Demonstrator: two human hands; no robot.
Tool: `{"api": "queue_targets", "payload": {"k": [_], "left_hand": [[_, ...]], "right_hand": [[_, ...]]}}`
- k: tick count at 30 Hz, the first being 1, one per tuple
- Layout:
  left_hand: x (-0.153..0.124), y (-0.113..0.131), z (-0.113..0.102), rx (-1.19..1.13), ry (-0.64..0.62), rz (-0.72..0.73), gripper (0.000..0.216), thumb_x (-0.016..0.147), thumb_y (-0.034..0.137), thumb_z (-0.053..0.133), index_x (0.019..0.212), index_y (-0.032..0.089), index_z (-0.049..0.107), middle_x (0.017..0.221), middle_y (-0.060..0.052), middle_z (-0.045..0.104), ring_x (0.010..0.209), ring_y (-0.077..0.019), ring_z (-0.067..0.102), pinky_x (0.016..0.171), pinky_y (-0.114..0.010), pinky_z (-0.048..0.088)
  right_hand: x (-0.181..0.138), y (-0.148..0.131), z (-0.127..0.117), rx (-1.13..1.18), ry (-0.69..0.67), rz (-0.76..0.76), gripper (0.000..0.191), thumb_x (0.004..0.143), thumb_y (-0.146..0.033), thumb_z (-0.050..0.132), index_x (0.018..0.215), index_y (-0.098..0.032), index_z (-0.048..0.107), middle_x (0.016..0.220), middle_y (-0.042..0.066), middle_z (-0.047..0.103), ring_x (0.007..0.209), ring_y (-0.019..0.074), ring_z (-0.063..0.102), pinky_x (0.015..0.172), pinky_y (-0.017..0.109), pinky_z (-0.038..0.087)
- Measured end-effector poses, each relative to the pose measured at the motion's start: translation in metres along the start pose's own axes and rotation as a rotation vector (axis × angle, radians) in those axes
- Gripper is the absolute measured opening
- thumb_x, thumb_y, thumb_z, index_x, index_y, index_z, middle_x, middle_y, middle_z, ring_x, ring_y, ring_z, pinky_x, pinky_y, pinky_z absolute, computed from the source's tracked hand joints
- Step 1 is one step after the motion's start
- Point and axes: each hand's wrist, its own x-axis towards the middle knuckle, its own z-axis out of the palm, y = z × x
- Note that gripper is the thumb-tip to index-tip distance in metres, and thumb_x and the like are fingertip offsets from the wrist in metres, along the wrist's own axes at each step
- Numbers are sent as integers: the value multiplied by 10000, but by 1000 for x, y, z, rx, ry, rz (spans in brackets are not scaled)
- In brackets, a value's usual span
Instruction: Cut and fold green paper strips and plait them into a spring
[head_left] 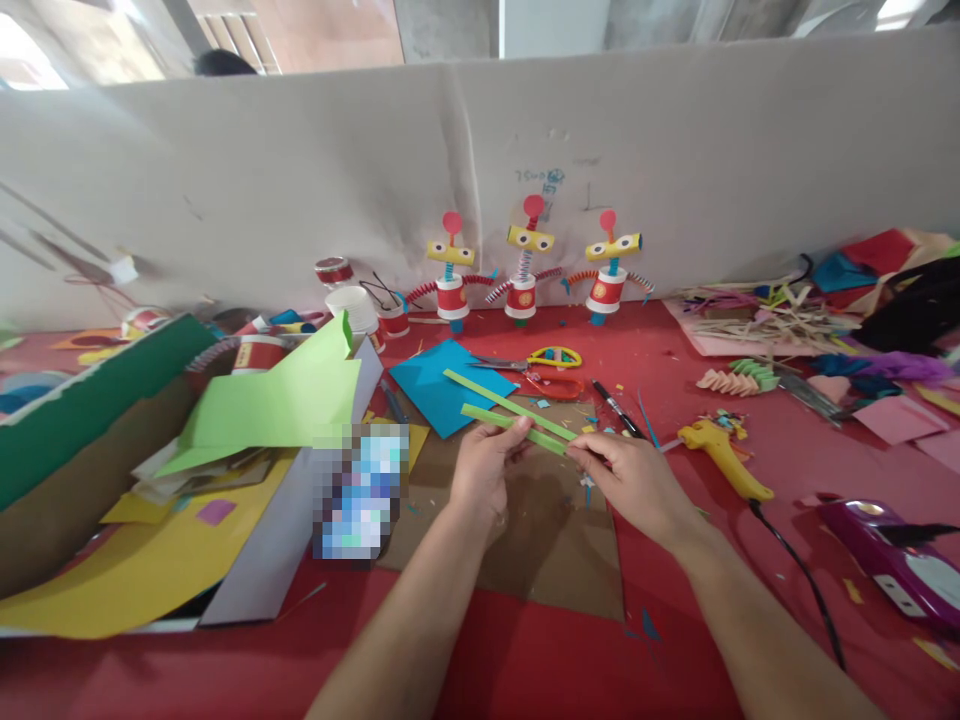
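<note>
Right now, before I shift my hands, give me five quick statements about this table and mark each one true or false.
1. The left hand and right hand both hold light green strips. True.
2. A row of five figures stands at the back. False: three figures stand there, near the white board.
3. The blades of the scissors reach over the blue sheet. True.
4. A glue gun is gripped in the right hand. False: the yellow glue gun lies on the red table, right of that hand.
5. The black marker lies between the blue sheet and the yellow glue gun. True.
</note>
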Motion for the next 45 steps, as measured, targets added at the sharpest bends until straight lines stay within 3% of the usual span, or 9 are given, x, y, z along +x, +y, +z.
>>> {"api": "queue_targets", "payload": {"k": [13,22,26,31,33,35,38,42,45], "left_hand": [[22,35,-35,-216,200,92,129,640,150,726,718,122,627,659,-21,665,565,-88,607,536,-187,469],[21,41,-35,-275,216,92,68,697,149,685,722,140,622,655,-5,664,595,-84,619,567,-183,471],[20,40,-33,-298,206,167,80,692,188,695,709,163,622,668,14,660,594,-62,599,581,-172,457],[19,40,-31,-378,90,211,100,690,250,700,733,192,631,727,54,649,492,-3,504,451,-126,364],[16,37,-26,-402,31,239,82,693,229,695,723,186,632,825,33,667,594,-16,564,504,-120,397],[10,29,-17,-341,-42,295,66,697,221,689,716,184,637,922,1,676,770,-63,615,642,-145,450],[-6,16,-1,-51,-200,362,60,682,230,695,720,196,663,983,-38,681,857,-125,626,794,-230,462],[-24,10,12,422,-516,428,105,642,179,709,744,198,721,988,-104,687,941,-219,626,838,-292,455],[-23,14,11,492,-518,460,199,709,183,640,886,233,716,997,-95,685,972,-213,618,848,-302,454]], "right_hand": [[1,8,-12,18,-35,54,203,875,-327,445,792,-243,610,727,-12,668,678,158,606,590,246,388],[1,15,-21,98,-18,80,166,841,-333,499,824,-255,644,818,-7,703,719,164,630,625,256,426],[0,25,-29,20,97,132,205,837,-380,496,790,-251,649,701,-6,688,598,154,601,554,251,397],[-1,44,-38,-96,525,347,263,821,-412,493,827,-200,648,734,64,676,638,192,584,613,299,399],[-1,44,-38,27,623,439,318,813,-456,493,828,-179,649,699,72,657,628,190,573,605,304,408],[0,35,-33,319,479,452,397,801,-519,487,804,-163,661,665,67,645,587,168,559,565,289,418],[3,15,-21,819,119,385,452,791,-559,486,849,-153,679,731,71,668,596,141,564,565,271,441],[7,5,-8,1098,248,411,308,731,-479,616,735,-176,670,650,15,627,569,113,534,545,243,426],[8,11,-9,1111,328,442,254,701,-430,660,681,-177,650,615,-1,592,552,111,509,528,240,405]]}}
